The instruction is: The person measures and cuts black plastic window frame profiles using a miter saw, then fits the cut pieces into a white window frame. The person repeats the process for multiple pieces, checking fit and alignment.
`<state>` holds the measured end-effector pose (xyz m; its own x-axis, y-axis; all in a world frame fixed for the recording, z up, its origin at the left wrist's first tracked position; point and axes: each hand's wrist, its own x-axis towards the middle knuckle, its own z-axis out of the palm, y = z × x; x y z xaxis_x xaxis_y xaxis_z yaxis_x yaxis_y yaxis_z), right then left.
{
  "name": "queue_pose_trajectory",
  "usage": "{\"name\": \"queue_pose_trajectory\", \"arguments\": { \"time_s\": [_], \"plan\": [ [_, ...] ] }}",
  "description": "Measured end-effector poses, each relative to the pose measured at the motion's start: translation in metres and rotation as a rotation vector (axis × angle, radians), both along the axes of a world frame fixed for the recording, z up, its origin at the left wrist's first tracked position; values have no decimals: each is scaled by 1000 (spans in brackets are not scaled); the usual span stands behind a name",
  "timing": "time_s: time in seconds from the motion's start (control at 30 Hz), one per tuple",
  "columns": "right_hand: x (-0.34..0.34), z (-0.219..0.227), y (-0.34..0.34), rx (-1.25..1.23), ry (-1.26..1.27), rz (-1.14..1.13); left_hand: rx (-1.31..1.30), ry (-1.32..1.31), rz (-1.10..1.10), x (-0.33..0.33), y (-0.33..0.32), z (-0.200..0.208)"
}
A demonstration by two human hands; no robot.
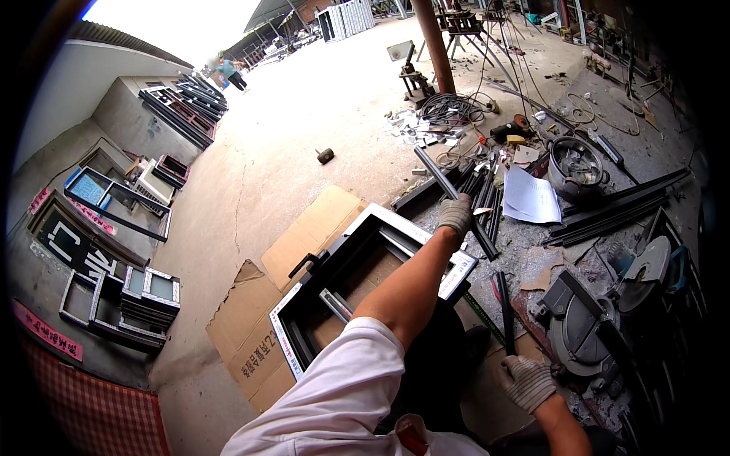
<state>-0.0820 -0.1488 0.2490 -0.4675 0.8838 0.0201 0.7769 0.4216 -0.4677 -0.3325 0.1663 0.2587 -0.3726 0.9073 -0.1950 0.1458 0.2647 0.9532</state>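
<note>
My left hand [455, 216], in a striped knit glove, reaches forward and is closed round a long dark metal profile [435, 169], slanting from upper left to lower right. My right hand [526, 383], gloved alike, is lower right, its fingers wrapped round the near end of a thin black strip [503, 304]. Below my left arm lies a dark window frame [287, 328] with white film on its outer faces and a black handle [307, 263] on its far left side. My arm and sleeve hide part of the frame.
Flattened cardboard [251, 334] lies under the frame. At right stand a cut-off saw [576, 327], a metal pot [576, 163] of scraps and white paper sheets [530, 196]. A mallet [325, 156] lies ahead. Small frames [152, 300] are stacked left; a person [230, 74] is far off.
</note>
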Motion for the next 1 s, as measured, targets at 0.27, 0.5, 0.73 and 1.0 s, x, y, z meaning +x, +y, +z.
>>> {"name": "queue_pose_trajectory", "arguments": {
  "time_s": [0.27, 0.5, 0.73, 1.0],
  "plan": [
    [-1, 6, 0, -24, 11, -5, -17, -87, -25, -2, 3, -4],
    [-1, 8, 0, -26, 13, -8, 0, -54, -12, -2, 6, -8],
    [0, 6, 1, -25, 4, -1, -22, -98, -25, 1, 1, 1],
    [-1, 5, 0, -24, 5, 10, -29, -60, -17, -4, 5, -5]
  ]
}}
